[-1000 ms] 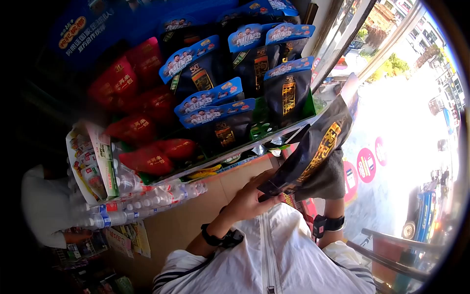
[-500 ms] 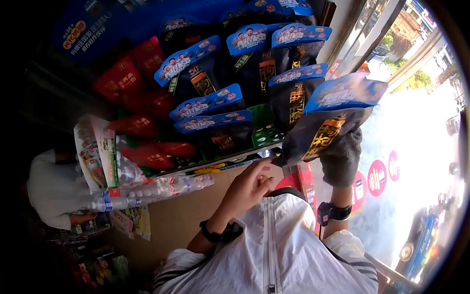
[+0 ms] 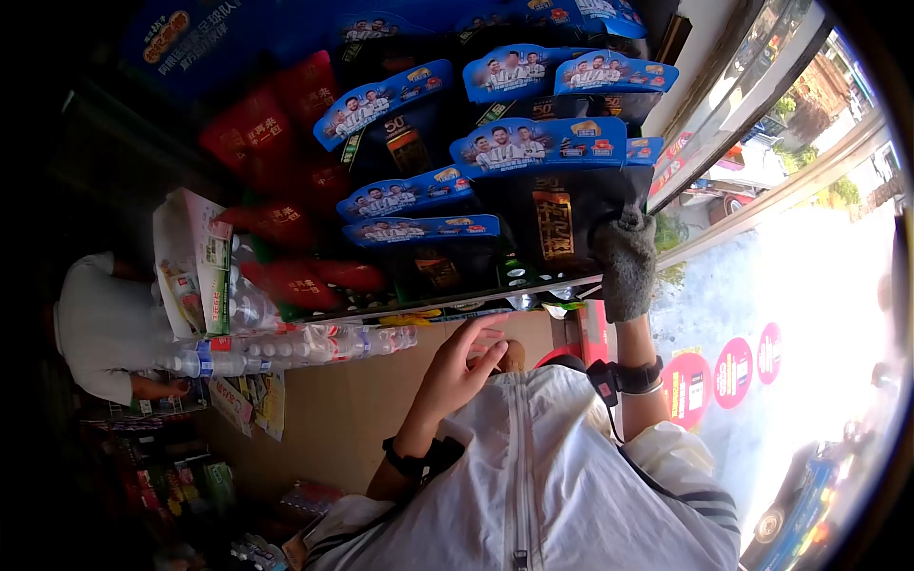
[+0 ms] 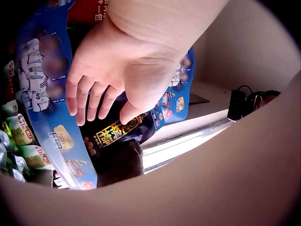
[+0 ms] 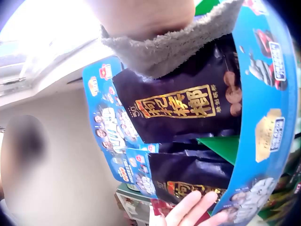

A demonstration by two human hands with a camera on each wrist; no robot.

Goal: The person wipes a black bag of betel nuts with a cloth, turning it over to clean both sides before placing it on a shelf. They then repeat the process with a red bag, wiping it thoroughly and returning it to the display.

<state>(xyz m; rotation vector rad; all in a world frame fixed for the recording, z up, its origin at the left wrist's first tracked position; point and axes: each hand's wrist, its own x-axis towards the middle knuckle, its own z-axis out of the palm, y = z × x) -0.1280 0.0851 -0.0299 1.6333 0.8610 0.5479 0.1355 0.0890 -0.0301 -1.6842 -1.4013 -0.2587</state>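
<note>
My right hand [image 3: 628, 266] wears a grey fleecy cloth mitt, seen from above in the right wrist view. It grips the lower right edge of a black betel nut bag [image 3: 554, 224] with gold lettering and a blue header card. That bag stands upright at the front right of the display rack, overlapping other bags behind it. The mitt hides the fingers. My left hand [image 3: 464, 366] is apart from the bag, below the rack's front edge, fingers loosely spread and holding nothing. In the left wrist view its palm [image 4: 127, 61] faces the camera.
More black bags [image 3: 409, 152] with blue headers and several red bags [image 3: 262, 133] fill the rack. Bottled drinks [image 3: 314, 344] are stacked below left. Another person [image 3: 105, 328] is at the far left. A window frame [image 3: 752, 124] stands on the right.
My left hand has let go of the bag's bottom and moved down-left. My right hand has turned the bag upright and carried it up-left to the rack's front.
</note>
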